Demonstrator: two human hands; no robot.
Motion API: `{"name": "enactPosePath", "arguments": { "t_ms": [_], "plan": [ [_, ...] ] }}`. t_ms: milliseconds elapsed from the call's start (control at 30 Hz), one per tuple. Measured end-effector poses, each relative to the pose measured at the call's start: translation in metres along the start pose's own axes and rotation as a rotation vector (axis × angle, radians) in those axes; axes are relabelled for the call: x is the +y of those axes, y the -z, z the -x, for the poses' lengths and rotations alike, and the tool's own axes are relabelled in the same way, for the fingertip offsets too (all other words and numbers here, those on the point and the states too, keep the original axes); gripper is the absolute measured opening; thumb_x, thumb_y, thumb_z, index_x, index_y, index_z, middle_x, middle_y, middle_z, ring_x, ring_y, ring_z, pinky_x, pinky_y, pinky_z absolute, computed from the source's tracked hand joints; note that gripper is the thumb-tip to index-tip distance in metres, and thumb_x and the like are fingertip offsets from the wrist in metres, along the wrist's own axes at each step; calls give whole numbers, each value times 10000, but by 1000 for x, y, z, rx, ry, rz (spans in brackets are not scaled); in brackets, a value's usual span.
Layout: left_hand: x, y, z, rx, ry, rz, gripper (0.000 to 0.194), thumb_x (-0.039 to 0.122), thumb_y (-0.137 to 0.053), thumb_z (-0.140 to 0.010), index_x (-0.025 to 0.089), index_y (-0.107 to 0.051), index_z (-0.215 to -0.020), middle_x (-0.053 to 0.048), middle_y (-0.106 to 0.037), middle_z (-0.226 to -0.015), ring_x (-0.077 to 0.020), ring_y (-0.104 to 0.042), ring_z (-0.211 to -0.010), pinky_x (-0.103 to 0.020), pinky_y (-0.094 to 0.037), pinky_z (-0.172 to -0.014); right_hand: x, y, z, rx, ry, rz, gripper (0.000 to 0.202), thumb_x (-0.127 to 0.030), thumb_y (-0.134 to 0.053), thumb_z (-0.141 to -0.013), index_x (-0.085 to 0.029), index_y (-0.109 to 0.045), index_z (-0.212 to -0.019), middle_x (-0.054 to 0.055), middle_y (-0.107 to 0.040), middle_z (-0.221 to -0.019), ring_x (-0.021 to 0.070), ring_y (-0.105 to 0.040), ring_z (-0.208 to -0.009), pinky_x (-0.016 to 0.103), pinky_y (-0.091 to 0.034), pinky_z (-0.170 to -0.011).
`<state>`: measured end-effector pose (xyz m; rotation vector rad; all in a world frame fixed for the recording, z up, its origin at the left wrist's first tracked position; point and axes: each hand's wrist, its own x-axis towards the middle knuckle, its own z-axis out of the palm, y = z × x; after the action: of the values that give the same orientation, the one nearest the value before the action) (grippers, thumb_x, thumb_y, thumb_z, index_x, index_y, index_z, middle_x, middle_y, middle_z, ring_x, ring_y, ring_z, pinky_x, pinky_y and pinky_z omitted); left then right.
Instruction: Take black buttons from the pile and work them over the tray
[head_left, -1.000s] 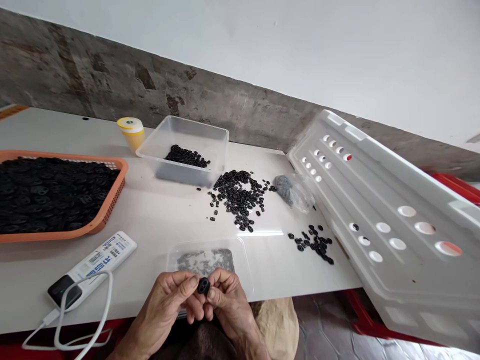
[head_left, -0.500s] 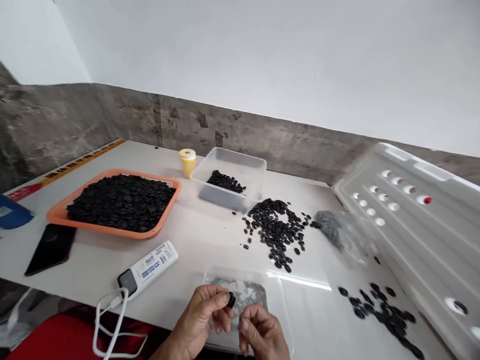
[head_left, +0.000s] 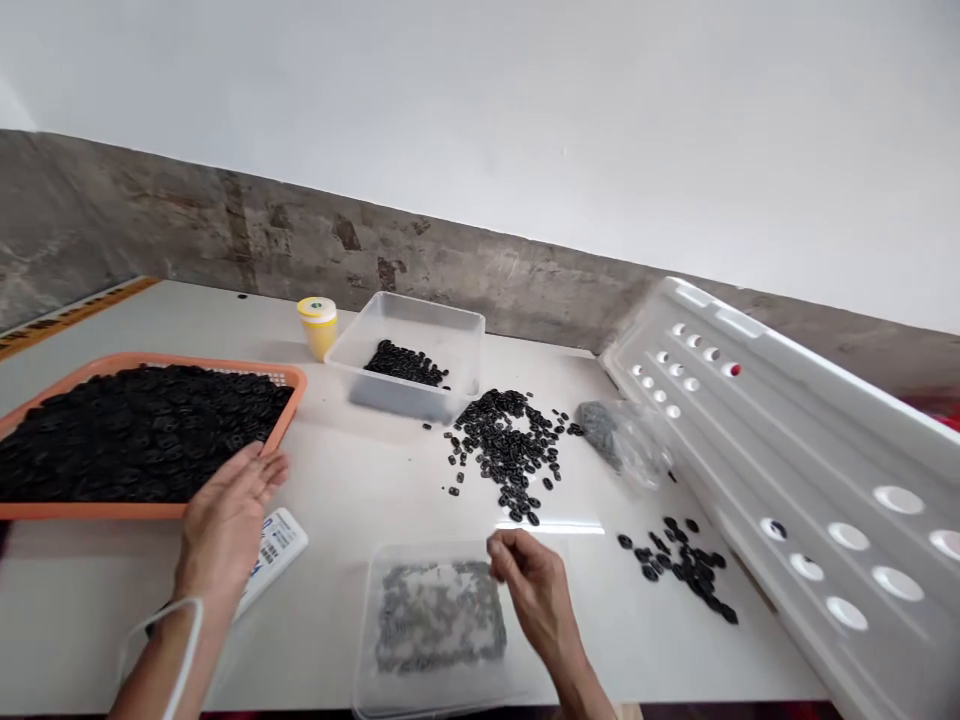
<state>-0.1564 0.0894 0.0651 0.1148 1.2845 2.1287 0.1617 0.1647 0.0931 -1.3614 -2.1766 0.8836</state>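
A white table (head_left: 360,480) runs left to right, its far edge against a wall (head_left: 525,130) painted white above a rough grey-brown concrete band (head_left: 187,225).

- The left hand (head_left: 225,515) lies open, fingers spread, at the near rim of the orange basket (head_left: 289,395) heaped with black rings.
- The right hand (head_left: 534,583) has its fingertips curled over the far right corner of the clear shallow tray (head_left: 367,650) of small grey parts.
- Loose black rings (head_left: 506,450) are scattered on the white table (head_left: 360,480).
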Motion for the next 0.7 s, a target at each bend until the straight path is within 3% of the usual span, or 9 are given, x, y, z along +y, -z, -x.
{"name": "enactPosePath", "arguments": {
  "t_ms": [100, 167, 267, 367, 500, 600, 700],
  "plan": [
    [-29, -9, 35, -139, 87, -101, 222, 206, -745, -701, 122, -702, -902, -36, -756, -732, -152, -686, -674, -217, -532, -663, 7, 4, -51, -49, 37, 162, 181, -216, -477, -911, -150, -617, -818, 2, -605, -658, 142, -602, -625, 244, -475, -606],
    [-43, -15, 59, -251, 140, -210, 245, 226, -781, -691, 100, -735, -896, -77, -765, -756, -179, -688, -679, -221, -536, -631, 12, -3, -84, -98, 52, 288, 153, -208, -509, -917, -137, -635, -867, 1, -631, -696, 145, -621, -672, 278, -503, -660],
    [-55, -19, 84, -442, 157, -428, 196, 294, -731, -750, 163, -759, -893, -66, -770, -804, -206, -695, -718, -245, -551, -654, 14, -22, -122, -182, 62, 458, 177, -275, -546, -926, -123, -617, -982, 35, -658, -916, 155, -642, -791, 335, -539, -728],
    [-59, -14, 97, -550, 130, -544, 152, 290, -676, -792, 203, -764, -880, -55, -755, -826, -226, -699, -725, -272, -558, -663, 15, -44, -145, -262, 50, 586, 199, -269, -558, -921, -131, -601, -1057, 57, -643, -1028, 182, -641, -884, 364, -542, -774],
    [-57, -9, 103, -705, -19, -748, 175, 232, -604, -842, 221, -745, -945, -57, -741, -831, -218, -695, -721, -270, -540, -681, 18, -68, -158, -339, 26, 668, 250, -271, -554, -922, -135, -575, -1130, 84, -606, -1139, 214, -613, -985, 414, -523, -839],
    [-57, -17, 108, -989, -257, -1117, 229, 194, -516, -890, 184, -725, -982, -101, -740, -888, -235, -693, -814, -288, -534, -743, 20, -75, -160, -369, 2, 683, 259, -267, -558, -919, -135, -569, -1142, 85, -599, -1155, 221, -608, -1001, 422, -519, -848],
    [-70, -32, 119, -1222, -474, -1458, 329, 40, -409, -859, 119, -714, -953, -149, -723, -876, -291, -685, -800, -392, -545, -718, 20, -74, -156, -345, -23, 683, 256, -263, -552, -922, -140, -567, -1146, 84, -597, -1160, 221, -606, -1005, 424, -518, -851]
  ]
}}
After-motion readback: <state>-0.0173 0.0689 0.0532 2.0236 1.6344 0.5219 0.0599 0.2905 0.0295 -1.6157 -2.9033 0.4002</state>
